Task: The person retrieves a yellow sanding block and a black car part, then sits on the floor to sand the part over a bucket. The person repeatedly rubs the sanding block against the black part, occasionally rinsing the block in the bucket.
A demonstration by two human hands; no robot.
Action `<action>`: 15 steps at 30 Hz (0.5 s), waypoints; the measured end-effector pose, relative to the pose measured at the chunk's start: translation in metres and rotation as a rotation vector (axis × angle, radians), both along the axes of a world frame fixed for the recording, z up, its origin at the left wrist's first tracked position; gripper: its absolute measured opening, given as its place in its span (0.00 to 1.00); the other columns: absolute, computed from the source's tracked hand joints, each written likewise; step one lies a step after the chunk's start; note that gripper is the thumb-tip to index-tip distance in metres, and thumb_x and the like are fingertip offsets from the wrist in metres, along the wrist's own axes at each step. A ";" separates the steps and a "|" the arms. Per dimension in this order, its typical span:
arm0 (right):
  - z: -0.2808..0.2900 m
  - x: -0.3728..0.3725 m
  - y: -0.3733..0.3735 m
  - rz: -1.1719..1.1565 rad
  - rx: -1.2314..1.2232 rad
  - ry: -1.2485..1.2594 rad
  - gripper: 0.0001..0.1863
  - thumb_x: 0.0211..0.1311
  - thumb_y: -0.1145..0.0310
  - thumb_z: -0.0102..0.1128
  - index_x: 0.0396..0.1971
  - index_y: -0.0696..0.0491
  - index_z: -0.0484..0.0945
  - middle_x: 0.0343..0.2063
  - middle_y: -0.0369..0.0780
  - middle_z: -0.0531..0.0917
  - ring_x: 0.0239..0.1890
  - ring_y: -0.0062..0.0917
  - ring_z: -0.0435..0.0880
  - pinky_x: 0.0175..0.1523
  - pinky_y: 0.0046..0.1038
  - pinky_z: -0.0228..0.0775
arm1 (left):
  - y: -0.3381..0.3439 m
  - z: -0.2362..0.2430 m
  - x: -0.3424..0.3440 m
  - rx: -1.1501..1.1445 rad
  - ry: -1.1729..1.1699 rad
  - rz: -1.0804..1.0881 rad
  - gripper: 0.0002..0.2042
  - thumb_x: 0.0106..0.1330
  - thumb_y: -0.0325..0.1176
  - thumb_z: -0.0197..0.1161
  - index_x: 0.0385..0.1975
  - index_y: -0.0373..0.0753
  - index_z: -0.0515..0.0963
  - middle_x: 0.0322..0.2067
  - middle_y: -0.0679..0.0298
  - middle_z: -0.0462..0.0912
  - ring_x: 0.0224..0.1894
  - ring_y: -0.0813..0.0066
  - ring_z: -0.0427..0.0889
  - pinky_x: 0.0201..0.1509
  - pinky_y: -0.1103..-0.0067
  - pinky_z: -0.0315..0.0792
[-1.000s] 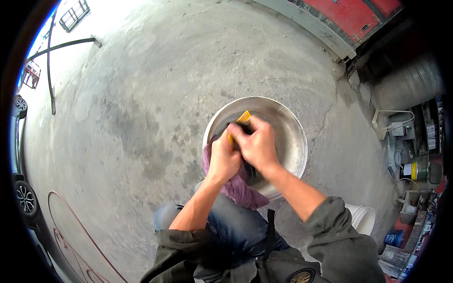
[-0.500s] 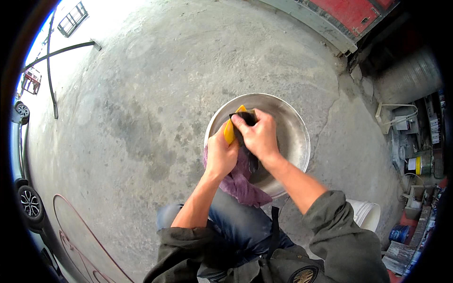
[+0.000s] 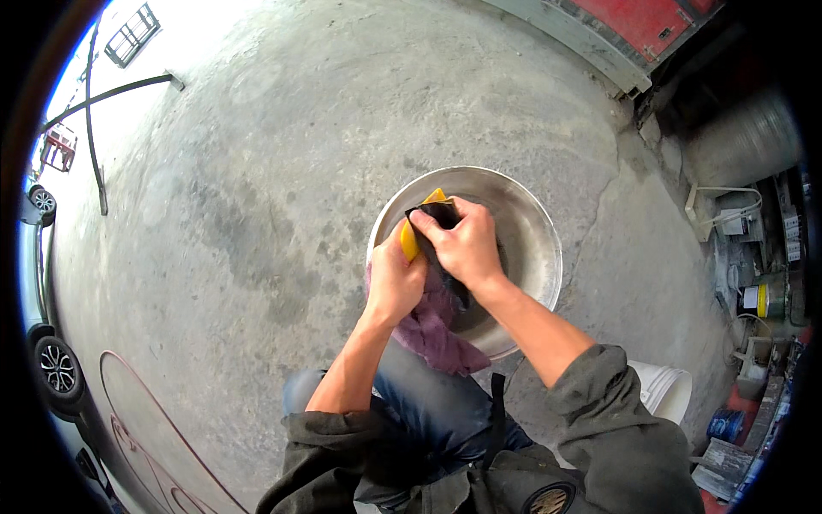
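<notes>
Above a round metal basin [image 3: 541, 248], both hands are together. My left hand [image 3: 396, 281] is closed round a yellow, flat, hard-looking piece [image 3: 409, 243], whose edge shows beyond the fingers. My right hand [image 3: 469, 250] pinches a thin black sheet [image 3: 440, 213] against that yellow piece, thumb on top. The sheet's lower part hangs toward the basin; I cannot tell whether it is sandpaper or cloth. A crumpled purple cloth [image 3: 435, 332] drapes over the basin's near left rim, below my left hand. The fingertips are partly hidden behind the pieces.
A white bucket [image 3: 664, 390] stands right of my knee. Cans, a labelled pail [image 3: 755, 301] and clutter line the right side. A thin hose [image 3: 154, 403] loops across the concrete floor [image 3: 282, 171] at left, near a parked car's wheel [image 3: 58, 368]. Damp patches mark the floor.
Both hands have shifted slightly left with the yellow piece and the black sheet between them. My grip looks the same, and the basin and purple cloth stay nearly in place.
</notes>
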State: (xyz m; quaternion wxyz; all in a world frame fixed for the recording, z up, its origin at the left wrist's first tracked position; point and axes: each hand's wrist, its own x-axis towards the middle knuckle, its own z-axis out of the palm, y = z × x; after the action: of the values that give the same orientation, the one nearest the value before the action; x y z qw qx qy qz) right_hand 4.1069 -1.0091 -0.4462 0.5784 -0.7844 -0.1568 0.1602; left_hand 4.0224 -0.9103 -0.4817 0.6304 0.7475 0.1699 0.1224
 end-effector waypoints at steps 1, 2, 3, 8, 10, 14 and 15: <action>0.001 -0.007 0.001 -0.001 -0.004 -0.065 0.15 0.54 0.61 0.70 0.30 0.59 0.81 0.27 0.50 0.85 0.34 0.42 0.87 0.37 0.37 0.75 | -0.002 -0.001 0.001 -0.001 -0.064 -0.009 0.14 0.57 0.17 0.56 0.44 0.31 0.75 0.32 0.65 0.81 0.37 0.80 0.76 0.41 0.78 0.73; 0.000 -0.020 0.003 0.004 -0.003 -0.128 0.15 0.54 0.61 0.70 0.30 0.59 0.81 0.27 0.50 0.85 0.34 0.41 0.87 0.37 0.37 0.75 | -0.001 -0.003 -0.001 0.004 -0.126 -0.010 0.14 0.57 0.17 0.56 0.44 0.31 0.75 0.31 0.66 0.80 0.35 0.81 0.75 0.40 0.78 0.73; 0.000 -0.027 0.004 0.009 -0.002 -0.192 0.15 0.53 0.61 0.71 0.29 0.59 0.81 0.28 0.49 0.85 0.34 0.40 0.87 0.37 0.37 0.75 | 0.000 -0.005 -0.001 0.008 -0.189 -0.012 0.14 0.57 0.17 0.56 0.43 0.31 0.75 0.31 0.67 0.80 0.34 0.81 0.75 0.38 0.78 0.73; 0.003 -0.001 0.000 -0.002 -0.047 -0.007 0.16 0.53 0.61 0.71 0.27 0.60 0.81 0.26 0.49 0.85 0.32 0.39 0.87 0.36 0.35 0.75 | -0.001 -0.002 -0.004 -0.019 -0.009 0.010 0.13 0.56 0.16 0.55 0.42 0.31 0.76 0.34 0.65 0.82 0.38 0.80 0.77 0.43 0.79 0.73; -0.004 -0.020 0.003 -0.012 -0.041 -0.147 0.16 0.53 0.61 0.71 0.27 0.60 0.80 0.26 0.49 0.85 0.31 0.39 0.87 0.35 0.35 0.75 | -0.002 0.002 -0.003 0.001 -0.102 0.020 0.15 0.56 0.16 0.55 0.44 0.30 0.76 0.35 0.63 0.83 0.39 0.79 0.78 0.44 0.79 0.73; -0.008 -0.006 -0.003 0.010 0.043 -0.127 0.18 0.53 0.60 0.71 0.25 0.61 0.79 0.24 0.51 0.84 0.30 0.41 0.86 0.33 0.35 0.74 | -0.003 0.011 -0.005 0.043 -0.075 0.015 0.17 0.56 0.15 0.55 0.47 0.30 0.76 0.36 0.59 0.84 0.40 0.78 0.79 0.47 0.77 0.74; -0.010 0.006 -0.006 -0.050 0.010 -0.098 0.18 0.53 0.60 0.71 0.26 0.61 0.80 0.24 0.51 0.84 0.29 0.41 0.86 0.34 0.35 0.74 | -0.006 0.014 -0.004 0.074 -0.039 0.019 0.17 0.56 0.15 0.55 0.47 0.30 0.76 0.36 0.59 0.84 0.41 0.78 0.79 0.47 0.77 0.74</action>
State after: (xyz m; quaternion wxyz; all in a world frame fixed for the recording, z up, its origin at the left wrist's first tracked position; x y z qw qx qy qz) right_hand 4.1133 -1.0154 -0.4557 0.5778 -0.7920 -0.1660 0.1060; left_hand 4.0182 -0.9165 -0.4673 0.6042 0.7663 0.1600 0.1488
